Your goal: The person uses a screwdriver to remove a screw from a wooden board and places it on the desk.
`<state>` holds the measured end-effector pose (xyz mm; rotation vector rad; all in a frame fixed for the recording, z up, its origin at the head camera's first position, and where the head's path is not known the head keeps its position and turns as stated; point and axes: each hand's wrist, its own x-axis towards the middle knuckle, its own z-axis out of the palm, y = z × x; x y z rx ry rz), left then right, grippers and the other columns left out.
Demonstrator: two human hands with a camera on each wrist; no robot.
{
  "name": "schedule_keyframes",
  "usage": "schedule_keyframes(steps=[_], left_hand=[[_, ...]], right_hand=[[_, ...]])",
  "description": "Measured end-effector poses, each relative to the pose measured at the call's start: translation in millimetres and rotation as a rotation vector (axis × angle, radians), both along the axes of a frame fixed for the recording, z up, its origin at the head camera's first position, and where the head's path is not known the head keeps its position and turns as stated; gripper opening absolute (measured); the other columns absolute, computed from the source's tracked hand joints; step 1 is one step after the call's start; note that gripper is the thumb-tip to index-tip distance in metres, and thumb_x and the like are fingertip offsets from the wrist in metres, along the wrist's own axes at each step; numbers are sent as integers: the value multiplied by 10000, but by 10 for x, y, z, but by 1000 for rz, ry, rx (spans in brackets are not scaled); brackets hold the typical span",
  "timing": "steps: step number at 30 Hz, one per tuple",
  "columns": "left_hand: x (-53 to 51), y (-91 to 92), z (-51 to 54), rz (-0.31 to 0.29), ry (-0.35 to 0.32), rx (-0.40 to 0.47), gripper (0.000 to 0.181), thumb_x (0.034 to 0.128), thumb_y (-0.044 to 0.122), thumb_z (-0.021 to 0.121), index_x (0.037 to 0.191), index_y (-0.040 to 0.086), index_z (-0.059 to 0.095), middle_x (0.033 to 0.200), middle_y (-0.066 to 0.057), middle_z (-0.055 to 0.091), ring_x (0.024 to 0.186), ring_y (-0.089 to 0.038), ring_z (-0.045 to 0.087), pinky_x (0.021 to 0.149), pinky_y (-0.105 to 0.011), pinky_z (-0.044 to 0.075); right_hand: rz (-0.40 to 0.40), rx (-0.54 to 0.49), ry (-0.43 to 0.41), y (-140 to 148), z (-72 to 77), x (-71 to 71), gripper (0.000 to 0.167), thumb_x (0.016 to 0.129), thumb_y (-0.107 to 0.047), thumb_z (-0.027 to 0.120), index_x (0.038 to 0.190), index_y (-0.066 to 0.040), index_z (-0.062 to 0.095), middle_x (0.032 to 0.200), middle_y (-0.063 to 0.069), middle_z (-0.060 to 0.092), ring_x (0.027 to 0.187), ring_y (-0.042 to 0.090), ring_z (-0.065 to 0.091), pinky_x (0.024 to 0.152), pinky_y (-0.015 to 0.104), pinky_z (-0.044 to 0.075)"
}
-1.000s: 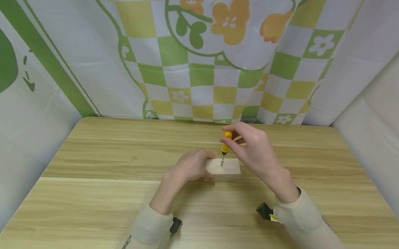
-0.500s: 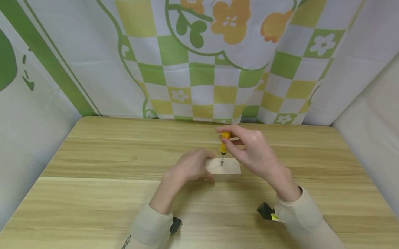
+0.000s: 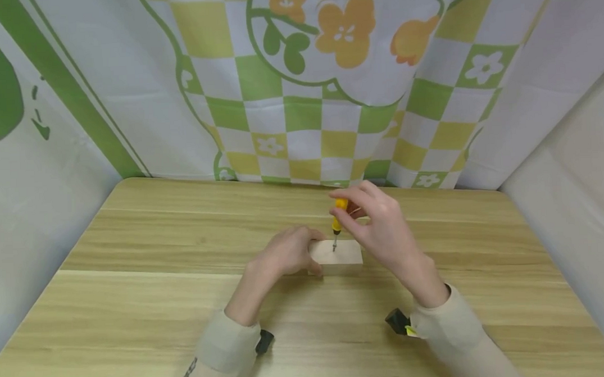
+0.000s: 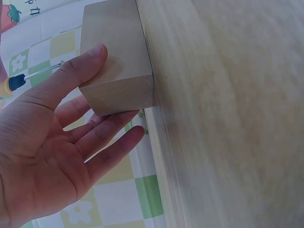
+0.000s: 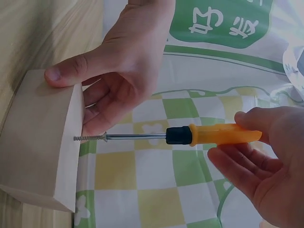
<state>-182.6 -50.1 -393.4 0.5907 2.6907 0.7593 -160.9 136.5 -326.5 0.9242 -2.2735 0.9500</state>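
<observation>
A pale wooden block (image 3: 342, 254) lies on the table, its left end gripped by my left hand (image 3: 287, 251) between thumb and fingers. In the right wrist view a screw (image 5: 90, 137) stands upright from the block's top face, most of its thread showing. The tip of a yellow and black screwdriver (image 5: 213, 135) meets the screw's head, in line with it. My right hand (image 3: 387, 227) pinches the yellow handle near its end with thumb and fingers. The left wrist view shows my left thumb across the block's side (image 4: 116, 47).
The wood-grained table (image 3: 160, 307) extends around the block. Behind it hangs a checked green, yellow and white cloth (image 3: 304, 112) with flowers, and pale cloth stands at both sides. A small black device (image 3: 399, 322) sits at the right wrist and another (image 3: 265, 342) at the left.
The fingers of my right hand have shifted around the yellow handle, and the handle's top has moved slightly left. My left hand and the block have kept their places.
</observation>
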Motion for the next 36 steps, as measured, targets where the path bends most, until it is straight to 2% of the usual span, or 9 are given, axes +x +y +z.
schedule_keyframes(steps=[5,9,23,27,31,36], left_hand=[[-1,-3,-3,-1,-5,14,559,658,214,913,1183,206,719,1070,38,706,860,-130,585,779,-322,481],[-6,-6,-13,-3,4,13,565,661,217,910,1192,208,717,1082,36,706,867,-129,587,783,-322,482],[-6,-8,-20,-6,4,8,533,671,217,906,1171,216,723,1060,50,698,874,-130,585,781,-319,472],[-7,-2,-13,-7,3,1,538,670,214,907,1175,219,722,1060,51,699,874,-129,585,780,-322,474],[-10,5,-6,-9,-5,-9,539,678,215,907,1183,207,718,1072,46,699,887,-131,587,794,-328,477],[-6,7,-6,-1,-5,-10,556,675,216,911,1194,187,713,1118,23,702,915,-141,592,826,-339,485]], right_hand=[[20,-58,-5,9,-26,-10,319,816,-12,784,1109,11,658,935,92,676,800,175,688,682,266,587],[59,-91,-29,25,-14,-20,276,798,24,787,1047,11,670,924,95,702,804,185,707,681,272,591],[105,-107,-152,2,26,10,268,831,92,700,1085,8,686,1002,124,748,889,239,731,727,234,582],[93,-112,-158,-5,18,14,268,838,91,683,1090,3,679,1018,114,739,915,238,722,740,267,589],[51,-88,-120,-22,5,20,260,846,16,736,1098,-6,677,1079,102,662,984,228,665,755,317,596],[-23,-48,-50,-46,-10,23,290,828,-67,789,1098,-22,690,1014,91,601,881,172,638,674,264,588]])
